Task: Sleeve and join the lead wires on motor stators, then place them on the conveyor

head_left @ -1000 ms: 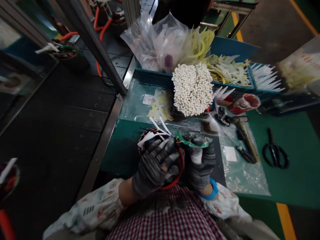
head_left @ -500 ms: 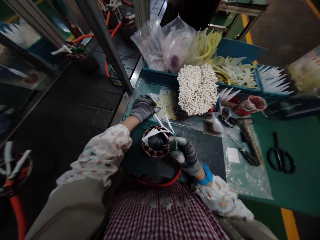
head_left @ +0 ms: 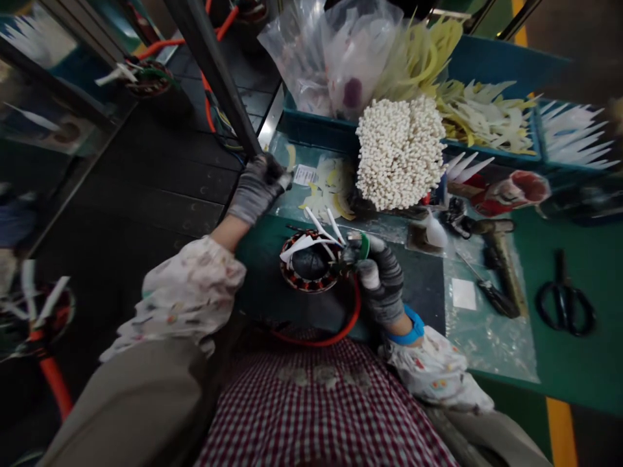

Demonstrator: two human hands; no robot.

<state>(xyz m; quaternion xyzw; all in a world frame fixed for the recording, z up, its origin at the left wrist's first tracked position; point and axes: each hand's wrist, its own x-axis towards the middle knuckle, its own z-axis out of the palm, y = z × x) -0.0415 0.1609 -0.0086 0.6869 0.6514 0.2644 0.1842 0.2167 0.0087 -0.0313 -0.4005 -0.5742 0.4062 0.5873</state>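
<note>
Dressed in a burgundy-and-white checked garment [head_left: 321, 405]
Dark grey striped gloves [head_left: 254, 192]; white sleeve covers [head_left: 195, 282] with small coloured prints over grey-brown sleeves [head_left: 136, 395]; bright blue wristband [head_left: 413, 326] on the right.

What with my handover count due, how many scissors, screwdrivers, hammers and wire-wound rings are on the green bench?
Scissors: 1
Screwdriver: 1
Hammer: 1
Wire-wound ring: 1
Total: 4

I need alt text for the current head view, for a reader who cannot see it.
A person's gloved right hand pinches a green piece beside a dark ring with white tubes. The gloved left hand is near a metal post at the green workbench's left edge. Behind is a bundle of white rods; scissors lie at right.
</note>
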